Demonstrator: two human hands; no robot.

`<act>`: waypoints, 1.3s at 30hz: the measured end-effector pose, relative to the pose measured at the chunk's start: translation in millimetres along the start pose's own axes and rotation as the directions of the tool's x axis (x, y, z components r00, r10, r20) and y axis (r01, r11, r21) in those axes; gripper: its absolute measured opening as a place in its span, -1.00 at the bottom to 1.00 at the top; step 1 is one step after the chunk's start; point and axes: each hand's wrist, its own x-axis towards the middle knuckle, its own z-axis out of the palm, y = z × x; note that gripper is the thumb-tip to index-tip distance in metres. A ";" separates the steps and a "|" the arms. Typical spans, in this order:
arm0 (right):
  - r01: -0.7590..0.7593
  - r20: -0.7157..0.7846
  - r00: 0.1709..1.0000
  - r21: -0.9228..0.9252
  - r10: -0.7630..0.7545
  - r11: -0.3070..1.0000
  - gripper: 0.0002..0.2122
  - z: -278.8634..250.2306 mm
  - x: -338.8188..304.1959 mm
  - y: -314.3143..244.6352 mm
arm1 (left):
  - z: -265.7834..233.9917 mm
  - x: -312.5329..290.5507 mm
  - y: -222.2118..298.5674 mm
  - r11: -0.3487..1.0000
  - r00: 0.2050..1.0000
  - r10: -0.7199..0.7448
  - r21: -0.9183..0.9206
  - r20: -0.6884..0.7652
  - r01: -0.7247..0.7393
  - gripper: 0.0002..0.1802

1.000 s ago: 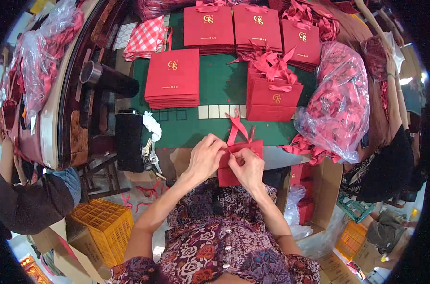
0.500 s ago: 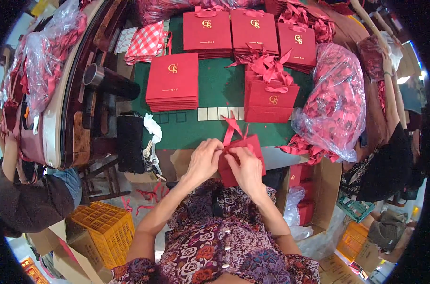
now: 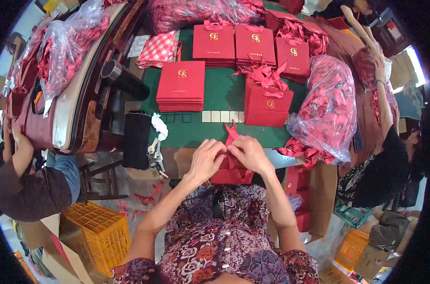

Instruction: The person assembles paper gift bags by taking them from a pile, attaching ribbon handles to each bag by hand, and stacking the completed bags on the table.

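Two hands, left hand (image 3: 206,158) and right hand (image 3: 249,154), pinch closed on one red paper bag (image 3: 231,175) at the worktop's (image 3: 224,97) near edge, ribbon (image 3: 232,130) pointing away.

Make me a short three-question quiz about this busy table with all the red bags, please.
1. True or false: both hands touch the red paper bag.
2. What lies right of the bag stacks? A) clear plastic sack of red ribbons B) a blue bucket C) a laptop
3. What colour is the crate on the floor?
Key: 1 true; 2 A; 3 yellow.
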 end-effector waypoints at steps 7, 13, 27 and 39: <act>-0.080 0.332 0.941 0.398 -0.063 0.914 -0.80 -4.8 14.8 18.7 | -8.1 -2.7 -2.8 0.986 0.986 0.162 -0.029 0.032 -0.161 -0.79; -0.162 0.370 0.929 0.472 -0.028 0.866 -0.84 7.3 17.5 19.5 | -14.1 1.8 -1.1 0.972 0.972 0.234 -0.017 0.028 -0.233 -0.76; -0.224 -0.154 0.935 0.446 0.321 0.867 -0.76 19.6 31.4 29.5 | -15.3 14.8 -8.5 0.984 0.977 -0.125 -0.107 0.172 0.144 -0.70; -0.499 -0.222 0.845 -0.004 0.486 0.867 -0.59 -7.3 3.6 34.5 | 9.7 39.9 -20.9 0.974 0.970 -0.221 0.035 -0.100 0.226 -0.72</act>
